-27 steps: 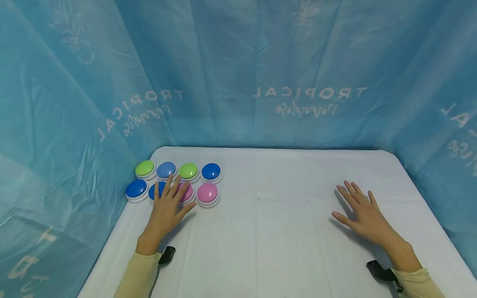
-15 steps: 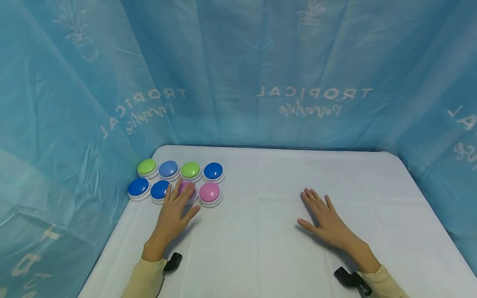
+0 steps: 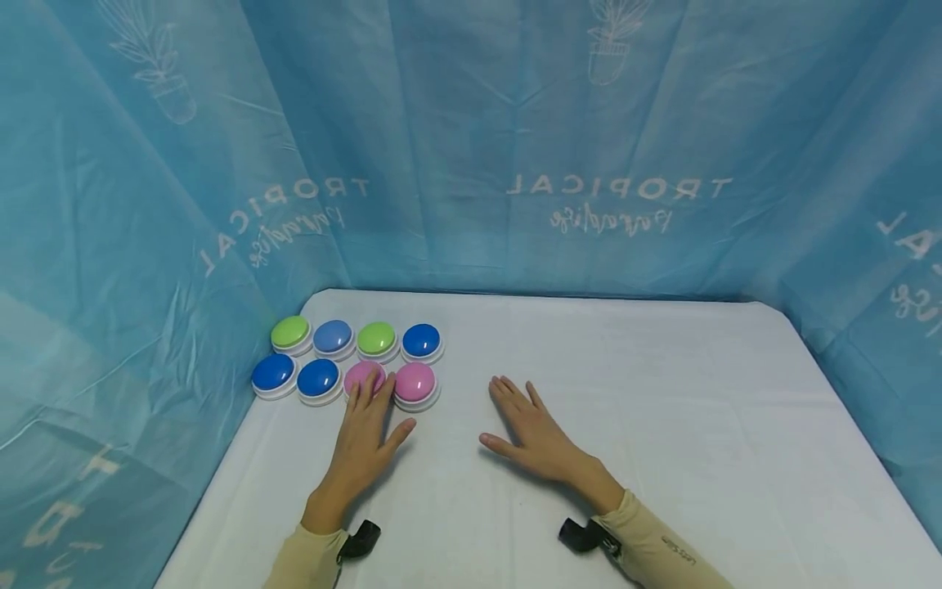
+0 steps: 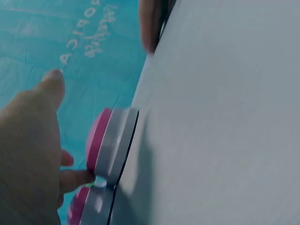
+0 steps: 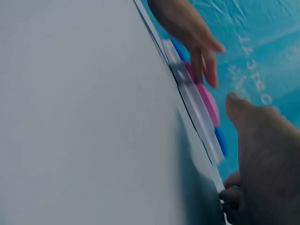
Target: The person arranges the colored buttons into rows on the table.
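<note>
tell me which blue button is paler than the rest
The light blue button, second from the left in the back row, between the two green buttons. The three dark blue buttons are clearly deeper in colour.

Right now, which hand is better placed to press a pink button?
The left hand, probably: it reaches the pink buttons; the right hand is farther off, over the table.

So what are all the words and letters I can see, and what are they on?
"TROPICAL", backwards, on the blue curtain, middle and left.
"Paradise", backwards, under each of those.
"AL", backwards, on the curtain's right side; script below is cut off.
"T" and "R" on the curtain, bottom left; the rest there unclear.
Dark writing on the right sleeve: too small to read.
Wrist views: blurry curtain letters only.
The buttons show none.
</note>
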`<state>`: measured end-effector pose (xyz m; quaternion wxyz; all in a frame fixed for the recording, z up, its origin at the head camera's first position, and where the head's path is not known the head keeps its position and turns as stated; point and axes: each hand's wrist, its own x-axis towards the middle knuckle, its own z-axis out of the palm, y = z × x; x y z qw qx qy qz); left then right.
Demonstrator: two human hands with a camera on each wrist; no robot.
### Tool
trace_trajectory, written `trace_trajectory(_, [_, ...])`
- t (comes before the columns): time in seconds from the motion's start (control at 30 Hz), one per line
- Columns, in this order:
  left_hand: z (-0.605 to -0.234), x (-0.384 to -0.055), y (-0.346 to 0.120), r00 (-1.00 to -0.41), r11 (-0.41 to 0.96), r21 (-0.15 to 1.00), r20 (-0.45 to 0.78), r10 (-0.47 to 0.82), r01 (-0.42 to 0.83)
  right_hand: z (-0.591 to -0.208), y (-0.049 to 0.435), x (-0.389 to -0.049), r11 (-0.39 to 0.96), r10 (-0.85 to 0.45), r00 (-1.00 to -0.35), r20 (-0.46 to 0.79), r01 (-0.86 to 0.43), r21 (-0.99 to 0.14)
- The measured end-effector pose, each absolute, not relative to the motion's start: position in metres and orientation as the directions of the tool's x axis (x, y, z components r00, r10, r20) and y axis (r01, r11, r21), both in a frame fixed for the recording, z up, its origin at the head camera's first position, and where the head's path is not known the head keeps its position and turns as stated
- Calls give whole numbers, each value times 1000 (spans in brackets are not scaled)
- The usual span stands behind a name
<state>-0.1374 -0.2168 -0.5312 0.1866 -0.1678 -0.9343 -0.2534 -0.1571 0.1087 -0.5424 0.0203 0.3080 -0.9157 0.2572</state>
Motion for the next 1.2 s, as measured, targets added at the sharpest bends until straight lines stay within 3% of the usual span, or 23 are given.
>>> trace_trajectory(0.33, [-535,-139,-220,-868,867,325,452,208,377,-551,31,-171,650,-420,-878,231,-469,-598])
trace_trajectory(0.53, [-526,-156,-226,-838,871,277,492,234,406,-544,7,-189,627,-420,-858,296,-510,-589])
trace_trajectory(0.73, [-525,-158,-227,-824,851,313,525,216,422,-542,3,-190,625,-496,-811,309,-581,-522])
trace_trajectory(1.2, [-541,-132,-185,-818,824,384,554,156,418,-553,28,-169,647,-487,-819,304,-572,-504])
